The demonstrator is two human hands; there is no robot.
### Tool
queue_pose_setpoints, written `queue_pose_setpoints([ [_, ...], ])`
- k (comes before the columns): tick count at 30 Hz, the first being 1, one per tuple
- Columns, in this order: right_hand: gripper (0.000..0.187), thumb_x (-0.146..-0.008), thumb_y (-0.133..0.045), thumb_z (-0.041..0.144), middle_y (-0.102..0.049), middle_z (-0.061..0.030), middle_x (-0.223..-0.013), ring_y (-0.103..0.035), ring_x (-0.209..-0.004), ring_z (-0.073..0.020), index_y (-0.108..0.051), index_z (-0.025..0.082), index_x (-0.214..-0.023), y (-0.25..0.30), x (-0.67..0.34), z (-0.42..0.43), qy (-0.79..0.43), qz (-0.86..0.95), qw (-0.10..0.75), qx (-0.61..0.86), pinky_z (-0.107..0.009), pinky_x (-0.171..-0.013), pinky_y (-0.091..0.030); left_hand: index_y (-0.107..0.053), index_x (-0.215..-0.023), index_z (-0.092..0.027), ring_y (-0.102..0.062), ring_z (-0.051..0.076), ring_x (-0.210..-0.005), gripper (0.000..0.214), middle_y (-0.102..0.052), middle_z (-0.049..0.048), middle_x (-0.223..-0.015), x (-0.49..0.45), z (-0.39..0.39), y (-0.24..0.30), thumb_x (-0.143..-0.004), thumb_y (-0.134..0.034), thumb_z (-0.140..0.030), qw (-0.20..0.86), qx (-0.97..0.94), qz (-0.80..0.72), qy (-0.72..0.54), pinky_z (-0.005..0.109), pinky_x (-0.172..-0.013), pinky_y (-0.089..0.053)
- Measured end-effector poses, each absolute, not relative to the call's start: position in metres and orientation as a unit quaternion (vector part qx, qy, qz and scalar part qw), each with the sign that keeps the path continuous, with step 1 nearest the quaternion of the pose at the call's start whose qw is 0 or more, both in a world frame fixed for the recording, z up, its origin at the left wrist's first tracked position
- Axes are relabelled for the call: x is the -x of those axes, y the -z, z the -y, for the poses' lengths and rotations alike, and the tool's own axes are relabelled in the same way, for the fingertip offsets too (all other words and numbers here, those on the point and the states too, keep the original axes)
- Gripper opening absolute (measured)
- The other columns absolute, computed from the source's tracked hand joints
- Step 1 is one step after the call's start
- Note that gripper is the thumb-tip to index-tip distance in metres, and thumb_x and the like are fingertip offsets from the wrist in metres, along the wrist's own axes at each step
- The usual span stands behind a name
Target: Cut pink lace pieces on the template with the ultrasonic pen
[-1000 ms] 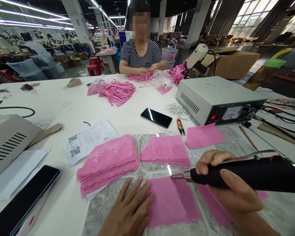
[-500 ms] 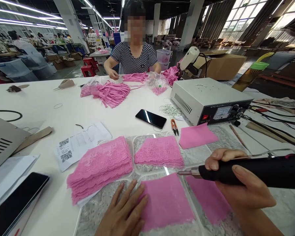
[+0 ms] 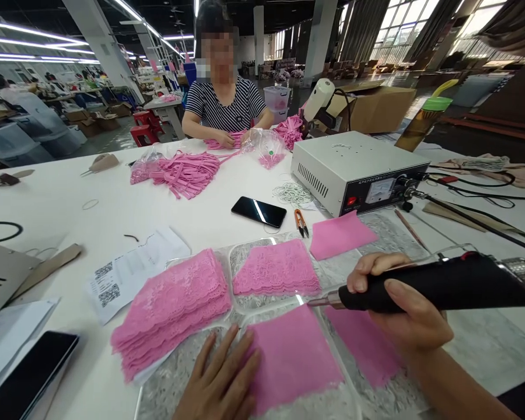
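My left hand [image 3: 221, 379] lies flat with its fingers spread, the fingertips on the left edge of a pink fabric piece [image 3: 295, 359]. My right hand [image 3: 402, 309] is wrapped round an ultrasonic cutter [image 3: 429, 289], a black corded handpiece with a narrow metal tip. Its tip points left, at the top right corner of that piece; whether they touch I cannot tell. Under the cutter and hand lies another pink piece [image 3: 367, 344], partly hidden. Behind are a tall stack of pink lace pieces [image 3: 175, 309], a smaller lace stack [image 3: 275, 268] and a plain pink piece [image 3: 343, 233].
A grey power box [image 3: 359, 169] with a meter stands at the back right. Before it lie orange thread snips [image 3: 301, 223] and a phone [image 3: 259, 212]; a second phone [image 3: 30, 373] is at left. Across the table a co-worker [image 3: 225, 111] handles pink strips [image 3: 188, 172].
The whole view has shifted slightly, so most things sit further left. My hands keep their holds, the cutter's tip still by the fabric corner. The co-worker's hands have come closer together.
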State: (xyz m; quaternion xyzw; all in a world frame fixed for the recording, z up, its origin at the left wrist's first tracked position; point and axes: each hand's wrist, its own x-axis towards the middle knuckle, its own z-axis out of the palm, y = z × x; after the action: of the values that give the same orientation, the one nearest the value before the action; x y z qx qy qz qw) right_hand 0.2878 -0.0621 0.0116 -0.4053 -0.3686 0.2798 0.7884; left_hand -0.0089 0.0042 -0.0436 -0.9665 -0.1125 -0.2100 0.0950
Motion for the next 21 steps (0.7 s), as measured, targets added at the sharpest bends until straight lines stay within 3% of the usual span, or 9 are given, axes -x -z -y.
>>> queue_pose_setpoints([
  [21, 0.008, -0.081, -0.067, 0.03, -0.057, -0.0021, -0.08, -0.058, -0.058, -0.0132, -0.067, 0.022, -0.083, -0.012, -0.289, 0.082, -0.325, 0.371, 0.783, 0.379, -0.029, -0.054, -0.054, -0.06, -0.127, -0.02, -0.031, 0.022, -0.142, 0.033, -0.056, 0.0039, -0.138, 0.007, -0.004, 0.034, -0.098, -0.045, -0.027, 0.101, 0.968, 0.131, 0.187, 0.041, -0.121, -0.015],
])
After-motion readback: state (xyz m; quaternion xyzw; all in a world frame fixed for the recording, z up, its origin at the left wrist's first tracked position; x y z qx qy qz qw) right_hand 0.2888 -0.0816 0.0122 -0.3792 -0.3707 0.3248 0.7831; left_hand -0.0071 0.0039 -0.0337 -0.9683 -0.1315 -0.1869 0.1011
